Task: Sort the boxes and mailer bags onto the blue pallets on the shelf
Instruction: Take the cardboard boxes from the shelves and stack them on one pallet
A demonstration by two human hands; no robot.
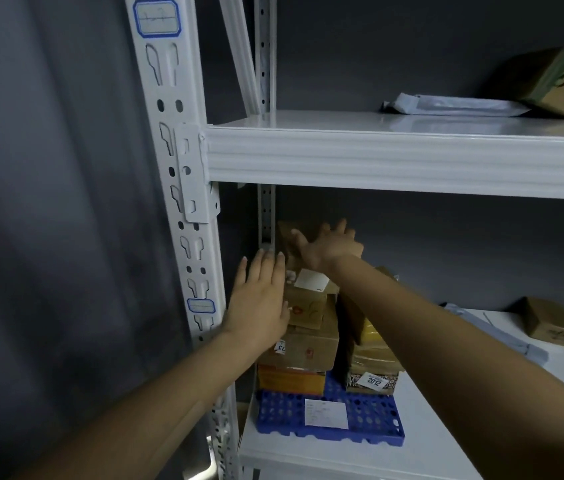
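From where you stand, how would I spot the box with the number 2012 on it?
Find the blue pallet at the left end of the lower white shelf. Two stacks of boxes stand on it; take the right-hand one, under the person's right arm. Its bottom box has a dark patterned front and a tilted white sticker reading 2012, unlike the plain brown cartons beside it.

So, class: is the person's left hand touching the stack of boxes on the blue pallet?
Touching. The head view shows the left hand lying flat against the left side of the stack of boxes on the blue pallet, with no gap visible between them.
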